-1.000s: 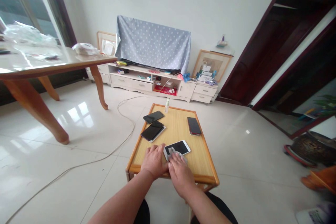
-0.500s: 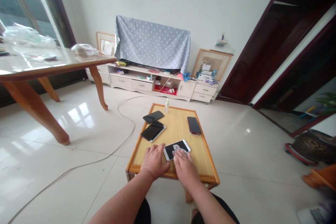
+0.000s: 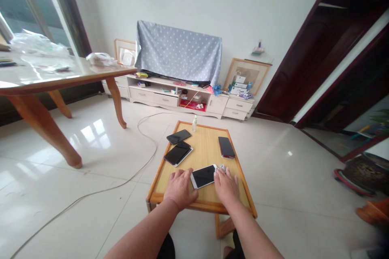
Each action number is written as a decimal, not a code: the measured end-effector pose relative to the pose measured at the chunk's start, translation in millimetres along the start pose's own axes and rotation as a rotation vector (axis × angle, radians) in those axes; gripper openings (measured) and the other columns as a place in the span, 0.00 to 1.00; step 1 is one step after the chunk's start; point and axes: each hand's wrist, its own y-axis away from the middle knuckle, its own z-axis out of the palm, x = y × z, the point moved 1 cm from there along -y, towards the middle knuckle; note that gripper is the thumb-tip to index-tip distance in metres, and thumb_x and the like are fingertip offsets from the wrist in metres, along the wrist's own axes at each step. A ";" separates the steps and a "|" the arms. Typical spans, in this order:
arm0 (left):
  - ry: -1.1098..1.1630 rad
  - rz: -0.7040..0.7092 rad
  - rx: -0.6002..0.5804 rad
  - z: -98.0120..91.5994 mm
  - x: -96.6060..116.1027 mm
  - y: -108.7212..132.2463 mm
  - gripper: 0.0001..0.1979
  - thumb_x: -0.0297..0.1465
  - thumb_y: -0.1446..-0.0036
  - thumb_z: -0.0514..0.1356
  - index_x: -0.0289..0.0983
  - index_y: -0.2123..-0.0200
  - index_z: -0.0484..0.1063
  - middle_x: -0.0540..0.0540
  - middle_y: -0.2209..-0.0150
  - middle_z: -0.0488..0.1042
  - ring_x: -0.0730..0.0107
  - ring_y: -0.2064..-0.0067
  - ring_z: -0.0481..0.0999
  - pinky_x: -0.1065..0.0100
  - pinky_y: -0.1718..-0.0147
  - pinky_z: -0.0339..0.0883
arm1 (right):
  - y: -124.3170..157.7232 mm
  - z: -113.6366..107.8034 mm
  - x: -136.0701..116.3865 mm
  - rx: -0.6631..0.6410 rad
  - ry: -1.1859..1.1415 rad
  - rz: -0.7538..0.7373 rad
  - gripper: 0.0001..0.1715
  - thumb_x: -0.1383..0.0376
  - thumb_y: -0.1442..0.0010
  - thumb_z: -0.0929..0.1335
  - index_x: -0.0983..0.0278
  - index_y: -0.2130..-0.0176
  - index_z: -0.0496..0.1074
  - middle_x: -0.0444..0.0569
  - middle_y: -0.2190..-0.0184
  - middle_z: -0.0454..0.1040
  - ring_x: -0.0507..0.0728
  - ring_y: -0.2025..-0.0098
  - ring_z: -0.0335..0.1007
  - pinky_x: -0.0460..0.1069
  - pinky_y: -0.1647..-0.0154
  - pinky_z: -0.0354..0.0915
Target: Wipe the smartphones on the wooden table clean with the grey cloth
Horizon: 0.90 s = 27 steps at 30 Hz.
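A white smartphone with a dark screen lies face up near the front of a small wooden table. My left hand holds its left end, fingers at the upper corner and thumb below. At the opposite end my right hand presses a crumpled greyish cloth against the phone's edge; the fingers hide much of it. Behind my left hand, a black phone overlaps a white-edged one. Another dark phone is just beyond them. On the right side lies a dark phone with a red edge.
A small clear bottle stands at the table's far edge. A cable runs across the tiled floor on the left. The larger wooden table carries plastic bags. Along the wall stands a white TV cabinet.
My right hand has slid with the cloth from the middle of the screen to the phone's right end, uncovering the screen. My left hand stays at the left end.
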 end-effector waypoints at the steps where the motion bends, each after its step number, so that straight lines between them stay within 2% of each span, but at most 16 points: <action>1: 0.002 -0.001 -0.002 0.5 -0.2 0.0 0.34 0.39 0.53 0.61 0.41 0.41 0.63 0.40 0.48 0.74 0.50 0.43 0.67 0.54 0.43 0.55 | -5.6 -1.1 -3.1 -0.005 0.003 -0.002 0.30 0.56 0.27 0.52 0.62 0.37 0.68 0.54 0.35 0.65 0.66 0.28 0.43 0.71 0.32 0.38; 5: 0.007 -0.010 0.003 2.3 -0.4 -0.5 0.36 0.38 0.54 0.61 0.39 0.40 0.62 0.40 0.47 0.74 0.50 0.43 0.66 0.55 0.42 0.55 | -17.4 -2.3 -28.7 -0.034 -0.007 -0.077 0.30 0.56 0.27 0.52 0.62 0.38 0.68 0.55 0.35 0.65 0.64 0.27 0.42 0.68 0.31 0.36; 9: 0.002 -0.017 -0.008 1.8 1.3 -0.7 0.38 0.39 0.53 0.61 0.38 0.37 0.59 0.40 0.44 0.73 0.50 0.42 0.66 0.55 0.41 0.54 | -11.3 -1.6 -62.9 -0.093 -0.066 -0.200 0.29 0.57 0.27 0.52 0.61 0.39 0.69 0.52 0.36 0.66 0.62 0.28 0.43 0.66 0.30 0.37; 13: -0.021 -0.006 -0.028 2.6 1.3 -0.2 0.32 0.40 0.46 0.58 0.40 0.38 0.60 0.40 0.39 0.69 0.51 0.42 0.66 0.54 0.42 0.53 | 1.7 -2.4 -82.7 -0.142 -0.122 -0.319 0.29 0.58 0.26 0.52 0.62 0.37 0.68 0.53 0.36 0.66 0.62 0.28 0.46 0.65 0.30 0.38; 15: -0.021 0.006 -0.014 4.4 -0.5 0.2 0.31 0.38 0.44 0.57 0.39 0.38 0.60 0.40 0.39 0.69 0.52 0.42 0.66 0.55 0.42 0.53 | 10.3 -3.4 -82.4 -0.170 -0.135 -0.353 0.29 0.59 0.27 0.53 0.62 0.35 0.65 0.53 0.35 0.64 0.62 0.29 0.48 0.65 0.29 0.39; 18: -0.015 -0.003 -0.004 6.9 -3.6 0.5 0.34 0.36 0.46 0.58 0.38 0.36 0.58 0.39 0.43 0.72 0.52 0.41 0.66 0.55 0.42 0.53 | 27.1 -6.1 -71.0 -0.193 -0.140 -0.393 0.28 0.59 0.27 0.54 0.59 0.35 0.65 0.50 0.34 0.64 0.63 0.29 0.49 0.65 0.29 0.39; 22: -0.008 -0.031 -0.012 6.2 -4.4 0.5 0.37 0.40 0.49 0.60 0.37 0.36 0.57 0.39 0.44 0.72 0.51 0.41 0.65 0.55 0.40 0.52 | 49.2 -11.7 -52.0 -0.190 -0.138 -0.412 0.28 0.58 0.27 0.53 0.56 0.36 0.67 0.47 0.35 0.65 0.62 0.30 0.52 0.65 0.29 0.40; 24: -0.007 -0.038 -0.018 5.2 -3.8 0.4 0.36 0.41 0.47 0.59 0.38 0.36 0.57 0.39 0.44 0.72 0.51 0.41 0.65 0.55 0.40 0.52 | 53.9 -13.9 -49.1 -0.189 -0.132 -0.402 0.28 0.57 0.27 0.52 0.56 0.37 0.67 0.47 0.35 0.65 0.62 0.30 0.53 0.65 0.29 0.40; 27: -0.016 -0.020 -0.026 4.5 -2.6 0.2 0.36 0.38 0.47 0.58 0.37 0.36 0.57 0.39 0.44 0.72 0.52 0.41 0.65 0.56 0.41 0.53 | 47.6 -14.1 -58.3 -0.200 -0.126 -0.393 0.28 0.58 0.27 0.52 0.57 0.37 0.68 0.48 0.36 0.66 0.62 0.30 0.52 0.65 0.29 0.40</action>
